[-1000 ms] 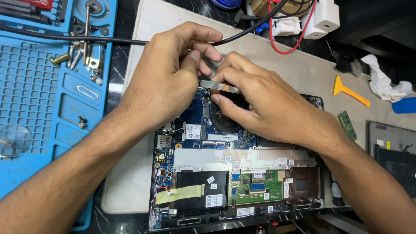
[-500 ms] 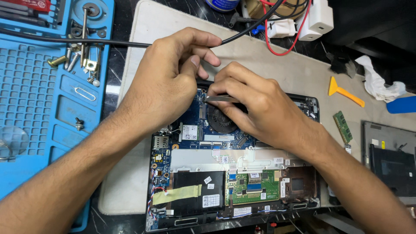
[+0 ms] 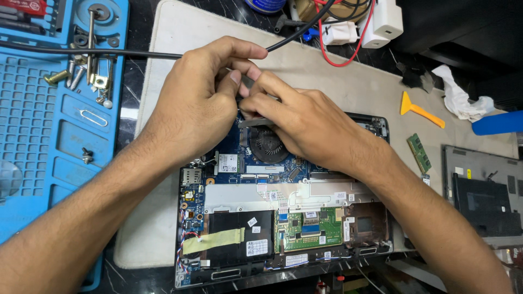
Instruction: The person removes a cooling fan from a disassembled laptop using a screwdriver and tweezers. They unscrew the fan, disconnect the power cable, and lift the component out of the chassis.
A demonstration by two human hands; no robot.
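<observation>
Head view: dark marble-look bench w/ beige work mat (image 3: 338, 81) on top; opened laptop chassis (image 3: 283, 218) lies on mat, near edge, boards exposed. Left hand (image 3: 199, 103) and right hand (image 3: 305, 122) meet over cooling fan (image 3: 268, 144) at chassis rear; fingers pinched narrow on a thin metal strip (image 3: 253, 123); exact grip partly hidden. Blue silicone tray (image 3: 38, 125) w/ screws to left; orange pry tool (image 3: 418, 108), green RAM stick (image 3: 419, 153) to right; black cable (image 3: 98, 53) crosses top.
</observation>
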